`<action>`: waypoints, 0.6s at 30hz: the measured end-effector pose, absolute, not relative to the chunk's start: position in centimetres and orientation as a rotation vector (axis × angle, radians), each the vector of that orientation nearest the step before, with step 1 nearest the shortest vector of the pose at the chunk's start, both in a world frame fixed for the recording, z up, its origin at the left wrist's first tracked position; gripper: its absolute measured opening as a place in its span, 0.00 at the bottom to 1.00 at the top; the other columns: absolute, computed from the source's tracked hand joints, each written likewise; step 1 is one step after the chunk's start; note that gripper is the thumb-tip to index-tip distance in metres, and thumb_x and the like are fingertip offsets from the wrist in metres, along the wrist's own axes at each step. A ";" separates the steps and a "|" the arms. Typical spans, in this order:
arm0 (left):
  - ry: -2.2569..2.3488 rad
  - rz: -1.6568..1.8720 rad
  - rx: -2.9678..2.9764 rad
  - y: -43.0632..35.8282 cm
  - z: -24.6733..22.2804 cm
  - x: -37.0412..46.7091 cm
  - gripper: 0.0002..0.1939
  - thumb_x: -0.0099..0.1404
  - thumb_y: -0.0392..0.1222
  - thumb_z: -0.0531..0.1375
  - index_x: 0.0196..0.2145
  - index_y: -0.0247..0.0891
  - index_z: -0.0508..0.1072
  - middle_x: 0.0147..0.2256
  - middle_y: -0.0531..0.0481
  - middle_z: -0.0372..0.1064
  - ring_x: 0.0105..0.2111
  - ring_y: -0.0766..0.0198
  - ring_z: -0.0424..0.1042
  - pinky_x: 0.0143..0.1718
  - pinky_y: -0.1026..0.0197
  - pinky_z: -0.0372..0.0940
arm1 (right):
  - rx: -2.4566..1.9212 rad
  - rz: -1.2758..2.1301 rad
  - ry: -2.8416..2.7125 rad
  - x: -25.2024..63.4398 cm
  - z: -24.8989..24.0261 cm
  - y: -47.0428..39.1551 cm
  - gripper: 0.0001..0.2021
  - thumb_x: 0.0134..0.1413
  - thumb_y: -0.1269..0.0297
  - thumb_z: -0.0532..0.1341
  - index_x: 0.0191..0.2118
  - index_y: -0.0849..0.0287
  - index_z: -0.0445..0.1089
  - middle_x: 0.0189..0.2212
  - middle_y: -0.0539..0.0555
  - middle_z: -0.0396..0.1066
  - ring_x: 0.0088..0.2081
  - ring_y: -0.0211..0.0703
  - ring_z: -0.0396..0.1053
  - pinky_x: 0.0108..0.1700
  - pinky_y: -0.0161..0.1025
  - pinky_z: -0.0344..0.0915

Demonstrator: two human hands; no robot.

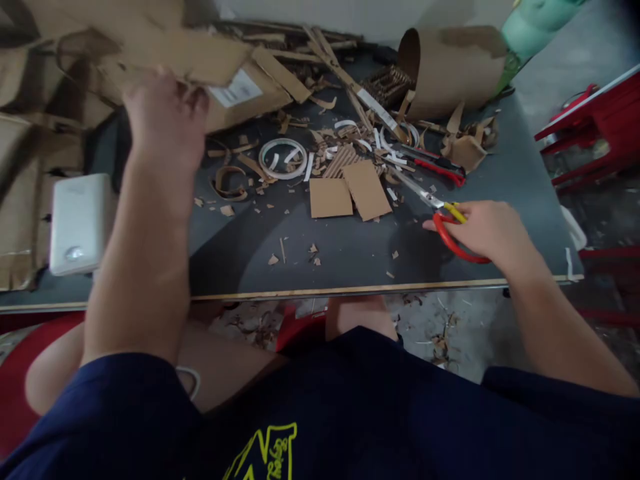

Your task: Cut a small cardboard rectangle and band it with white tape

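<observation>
At the far left of the table, my left hand (165,123) is closed on the lower edge of a brown cardboard piece (200,57), raised over other cardboard. Motion blurs this hand and hides part of its fingertips. My right hand (493,233) grips scissors (460,250) by their red and yellow handles, near the table's front right. Their metal blades point up and left toward the scraps. Two small cut cardboard rectangles (331,198) lie side by side in the middle, the right one (367,190) tilted and touching or slightly overlapping the other.
Scraps and a white tape ring (283,159) surround the rectangles. A red utility knife (440,167) lies beyond the scissors. At the back right are a cardboard tube (457,70) and a green object (537,30). A white power bank-like box (80,223) sits left.
</observation>
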State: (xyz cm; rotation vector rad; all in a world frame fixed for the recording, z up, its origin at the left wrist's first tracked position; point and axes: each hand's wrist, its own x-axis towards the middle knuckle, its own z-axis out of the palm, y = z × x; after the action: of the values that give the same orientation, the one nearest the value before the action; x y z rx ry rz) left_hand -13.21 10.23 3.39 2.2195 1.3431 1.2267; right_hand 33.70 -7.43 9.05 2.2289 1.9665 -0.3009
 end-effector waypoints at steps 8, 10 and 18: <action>1.288 1.323 1.434 3.8 4.9 -5.1 0.34 0.40 0.69 0.71 0.33 0.37 0.78 0.26 0.51 0.74 0.26 0.60 0.71 0.29 0.55 0.61 | 2.324 0.059 2.123 32.7 10.9 -7.7 0.22 0.62 0.52 0.58 0.50 0.65 0.74 0.46 0.70 0.74 0.52 0.77 0.71 0.51 0.67 0.68; 1.189 1.173 1.721 3.0 4.1 -3.5 0.35 0.46 0.73 0.70 0.38 0.39 0.80 0.33 0.49 0.79 0.34 0.58 0.74 0.39 0.50 0.67 | 2.083 -0.090 2.432 30.7 11.0 -6.3 0.27 0.57 0.58 0.64 0.59 0.67 0.68 0.56 0.69 0.70 0.60 0.72 0.66 0.61 0.63 0.64; 1.014 0.413 2.527 0.8 1.9 -1.1 0.51 0.60 0.70 0.62 0.69 0.35 0.55 0.67 0.34 0.55 0.66 0.38 0.56 0.66 0.38 0.51 | 1.202 -0.399 2.822 26.1 6.5 2.0 0.62 0.38 0.44 0.73 0.73 0.49 0.37 0.71 0.60 0.48 0.71 0.76 0.44 0.70 0.74 0.45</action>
State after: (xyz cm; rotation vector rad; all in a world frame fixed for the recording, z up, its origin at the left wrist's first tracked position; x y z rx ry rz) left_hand -1.06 0.77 1.88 2.5267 1.0142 0.4135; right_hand 26.13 2.00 6.51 1.2020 2.8222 -0.3990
